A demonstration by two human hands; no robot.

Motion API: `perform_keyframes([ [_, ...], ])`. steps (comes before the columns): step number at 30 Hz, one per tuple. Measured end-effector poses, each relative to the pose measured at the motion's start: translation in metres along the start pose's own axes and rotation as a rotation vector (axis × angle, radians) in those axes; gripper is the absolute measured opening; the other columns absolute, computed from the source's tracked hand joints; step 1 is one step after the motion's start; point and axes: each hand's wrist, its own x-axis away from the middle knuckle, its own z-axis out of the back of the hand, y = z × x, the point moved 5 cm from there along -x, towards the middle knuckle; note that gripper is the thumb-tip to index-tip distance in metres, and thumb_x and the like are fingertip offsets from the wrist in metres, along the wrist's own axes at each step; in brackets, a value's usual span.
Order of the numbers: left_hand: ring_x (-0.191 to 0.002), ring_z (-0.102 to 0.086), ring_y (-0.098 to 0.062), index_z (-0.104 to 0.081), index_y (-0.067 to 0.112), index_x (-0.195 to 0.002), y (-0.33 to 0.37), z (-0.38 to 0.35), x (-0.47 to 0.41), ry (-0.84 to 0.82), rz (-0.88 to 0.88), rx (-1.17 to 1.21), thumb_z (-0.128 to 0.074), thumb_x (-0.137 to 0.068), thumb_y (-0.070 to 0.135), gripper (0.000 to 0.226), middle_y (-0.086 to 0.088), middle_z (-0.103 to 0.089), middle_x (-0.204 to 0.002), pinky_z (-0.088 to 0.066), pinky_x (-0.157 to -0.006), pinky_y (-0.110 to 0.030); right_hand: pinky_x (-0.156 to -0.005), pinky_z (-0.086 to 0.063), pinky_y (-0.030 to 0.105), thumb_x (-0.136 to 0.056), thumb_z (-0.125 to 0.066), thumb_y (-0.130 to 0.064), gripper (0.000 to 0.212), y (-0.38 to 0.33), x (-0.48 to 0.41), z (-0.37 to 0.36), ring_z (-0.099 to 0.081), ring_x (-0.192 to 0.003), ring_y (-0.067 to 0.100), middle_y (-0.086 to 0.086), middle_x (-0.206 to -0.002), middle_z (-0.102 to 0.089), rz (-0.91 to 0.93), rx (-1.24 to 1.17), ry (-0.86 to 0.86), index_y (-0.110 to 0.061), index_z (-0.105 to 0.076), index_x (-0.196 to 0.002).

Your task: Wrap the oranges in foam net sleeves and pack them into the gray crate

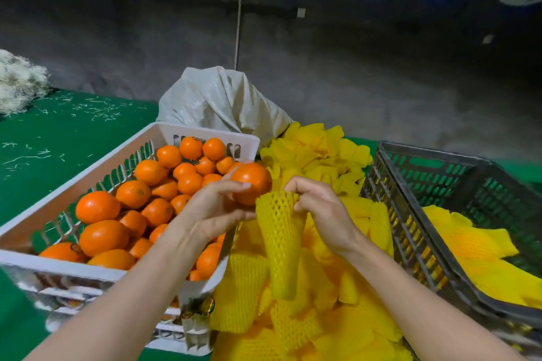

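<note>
A: Left side first?
B: White crate (pixel 211 132) of loose oranges on the green surface (pixel 58 132). Over its right rim, left hand (pixel 214 208), fingers curled round one orange (pixel 253 182).
A: The sleeve?
B: Foam net sleeve (pixel 280 231) hangs just right of and below that orange. Long axis near upright, mouth on top, rim touching the fruit. Right hand (pixel 322 214) pinches the far rim, fingers pressed together.
A: Next move?
B: My guess: the orange goes down and right into the mouth, and the left hand is nearer. Gray crate (pixel 434 155) sits farthest right, yellow netting already inside
</note>
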Motion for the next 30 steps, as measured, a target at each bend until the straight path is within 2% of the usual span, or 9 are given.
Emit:
perform_keyframes([
  [4, -0.067, -0.071, -0.024, -0.074, 0.008, -0.082, -0.028, -0.033, 0.005, 0.060, 0.005, 0.048, -0.060, -0.080, 0.020, 0.019, -0.014, -0.071, -0.077, -0.059, -0.058, -0.040, -0.054, -0.033, 0.012, -0.062, -0.039, -0.006, 0.009, 0.004, 0.015, 0.005, -0.039, -0.054, -0.002, -0.013, -0.055, -0.044, -0.026, -0.069, 0.002, -0.007, -0.047, -0.067],
  [7, -0.056, -0.069, -0.022, -0.073, 0.007, -0.054, -0.052, -0.047, 0.004, 0.030, 0.027, 0.083, -0.051, -0.092, 0.024, 0.047, -0.012, -0.068, -0.060, -0.057, -0.053, -0.034, -0.053, -0.031, 0.015, -0.062, -0.039, -0.007, 0.010, 0.010, 0.027, 0.011, -0.037, -0.054, 0.001, 0.001, -0.060, -0.040, -0.063, -0.058, 0.027, -0.006, -0.047, -0.067],
  [11, -0.065, -0.067, -0.024, -0.066, 0.003, -0.080, -0.078, -0.055, 0.007, 0.039, 0.021, 0.178, -0.064, -0.075, 0.023, 0.021, -0.013, -0.066, -0.068, -0.056, -0.068, -0.039, -0.052, -0.032, 0.017, -0.060, -0.041, -0.009, 0.007, 0.023, 0.038, 0.025, -0.039, -0.051, 0.002, -0.005, -0.054, -0.045, -0.121, -0.076, 0.145, -0.007, -0.047, -0.061],
  [16, -0.080, -0.070, -0.023, -0.058, 0.006, -0.119, -0.091, -0.057, 0.013, 0.105, -0.008, 0.134, -0.066, -0.072, 0.020, 0.050, -0.014, -0.072, -0.088, -0.057, -0.076, -0.036, -0.052, -0.024, 0.030, -0.074, -0.049, -0.006, 0.017, 0.041, 0.047, 0.049, -0.031, -0.051, 0.013, 0.006, -0.055, -0.037, -0.165, 0.028, 0.382, -0.014, -0.048, -0.059],
  [19, -0.078, -0.072, -0.020, -0.059, 0.019, -0.119, -0.094, -0.062, 0.014, 0.062, -0.008, 0.106, -0.063, -0.072, 0.023, 0.047, -0.007, -0.074, -0.090, -0.058, -0.065, -0.034, -0.053, -0.024, 0.031, -0.085, -0.047, 0.008, 0.035, 0.046, 0.051, 0.065, -0.032, -0.049, 0.010, 0.000, -0.054, -0.039, -0.147, 0.136, 0.476, -0.018, -0.048, -0.061],
  [24, -0.102, -0.065, -0.027, -0.052, 0.019, -0.128, -0.097, -0.072, 0.021, -0.033, -0.020, -0.067, -0.068, -0.068, 0.021, 0.062, -0.012, -0.066, -0.114, -0.057, -0.078, -0.037, -0.051, -0.025, 0.026, -0.088, -0.048, 0.007, 0.020, 0.042, 0.055, 0.069, -0.034, -0.049, 0.005, -0.005, -0.056, -0.040, -0.071, 0.278, 0.584, -0.008, -0.050, -0.074],
  [26, -0.095, -0.067, -0.025, -0.052, 0.018, -0.131, -0.095, -0.073, 0.020, -0.005, -0.063, -0.127, -0.071, -0.067, 0.014, 0.067, -0.012, -0.067, -0.111, -0.058, -0.074, -0.034, -0.055, -0.025, 0.031, -0.090, -0.049, -0.006, 0.012, 0.038, 0.058, 0.063, -0.036, -0.056, 0.013, 0.001, -0.062, -0.042, -0.029, 0.269, 0.604, -0.006, -0.049, -0.078],
  [28, -0.094, -0.068, -0.025, -0.056, 0.011, -0.130, -0.094, -0.076, 0.019, 0.005, -0.054, -0.027, -0.068, -0.072, 0.022, 0.060, -0.012, -0.069, -0.109, -0.058, -0.075, -0.035, -0.055, -0.026, 0.029, -0.085, -0.047, -0.026, 0.021, 0.035, 0.059, 0.057, -0.036, -0.056, 0.007, -0.001, -0.063, -0.040, 0.010, 0.249, 0.648, -0.006, -0.046, -0.077],
  [30, -0.093, -0.070, -0.025, -0.069, 0.006, -0.114, -0.095, -0.082, 0.020, -0.040, -0.010, 0.100, -0.061, -0.078, 0.034, 0.046, -0.013, -0.071, -0.104, -0.058, -0.077, -0.036, -0.053, -0.027, 0.024, -0.086, -0.050, -0.036, 0.029, 0.033, 0.059, 0.053, -0.038, -0.054, 0.003, -0.006, -0.060, -0.036, 0.040, 0.282, 0.701, -0.010, -0.042, -0.075],
])
